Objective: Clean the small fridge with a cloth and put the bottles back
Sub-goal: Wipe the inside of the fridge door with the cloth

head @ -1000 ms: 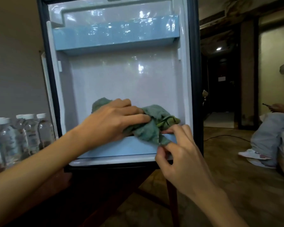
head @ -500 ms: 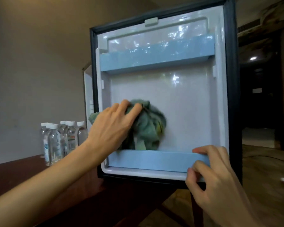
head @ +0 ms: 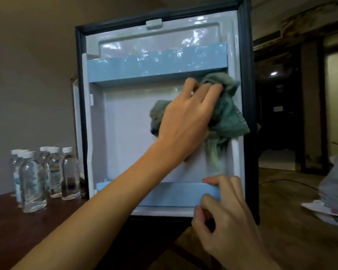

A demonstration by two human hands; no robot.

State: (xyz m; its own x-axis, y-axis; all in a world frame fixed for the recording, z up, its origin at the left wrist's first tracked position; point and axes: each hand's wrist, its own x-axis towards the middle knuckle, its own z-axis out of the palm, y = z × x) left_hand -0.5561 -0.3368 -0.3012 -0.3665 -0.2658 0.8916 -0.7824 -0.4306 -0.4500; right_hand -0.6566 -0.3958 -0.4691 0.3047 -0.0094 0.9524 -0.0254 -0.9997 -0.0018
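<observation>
Nearest the camera, the right hand (head: 222, 217) is at the bottom right corner of the fridge door (head: 125, 133). Its grip pinches the right end of the pale blue lower shelf (head: 174, 193), with the fingertips over the top edge and the thumb on the front. Further in, the left hand (head: 185, 121) reaches across the door's white inner panel to its upper right part. The fingers are bent over a bunched green cloth (head: 228, 117) and press it against the panel. The thumb is hidden, so this grip looks closed on the cloth rather than flat. The cloth sticks out past the fingertips toward the door's right edge. A loose tail hangs below the palm, and a fold shows left of the hand. Its top touches the underside of the upper shelf (head: 156, 63). Left of the door, clear bottles (head: 45, 174) with white caps stand clustered on the dark wooden surface (head: 18, 230).
</observation>
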